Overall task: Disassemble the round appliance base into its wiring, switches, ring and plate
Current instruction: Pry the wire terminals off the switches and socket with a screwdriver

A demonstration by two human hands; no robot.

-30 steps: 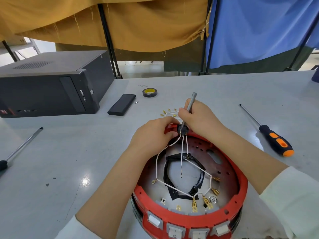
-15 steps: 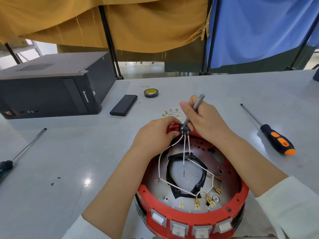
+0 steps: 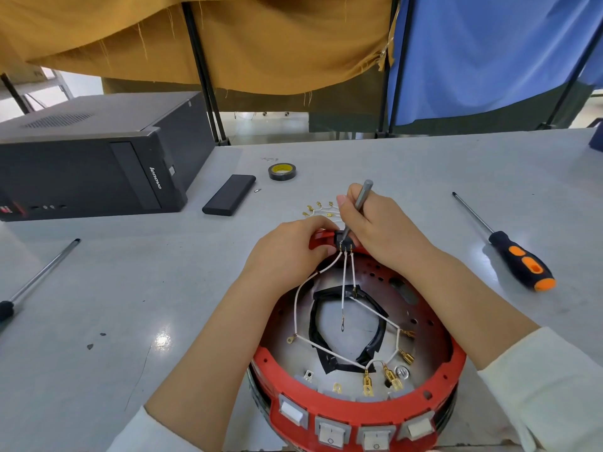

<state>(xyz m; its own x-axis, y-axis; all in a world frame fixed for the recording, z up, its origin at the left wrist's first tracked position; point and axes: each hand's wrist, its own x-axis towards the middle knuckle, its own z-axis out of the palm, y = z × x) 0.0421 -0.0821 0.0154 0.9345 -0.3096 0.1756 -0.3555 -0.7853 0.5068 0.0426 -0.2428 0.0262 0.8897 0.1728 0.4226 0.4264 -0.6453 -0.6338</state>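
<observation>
The left hand (image 3: 288,252) covers the far rim of the red ring (image 3: 434,383), and its fingertips are out of sight there. The right hand (image 3: 381,230) hides the middle of the thin grey tool (image 3: 363,197); its tip is lost against the black connector (image 3: 343,238). The lower edge cuts through the row of rocker switches (image 3: 331,433). The left edge crops the screwdriver (image 3: 39,275) and the computer case (image 3: 81,158).
</observation>
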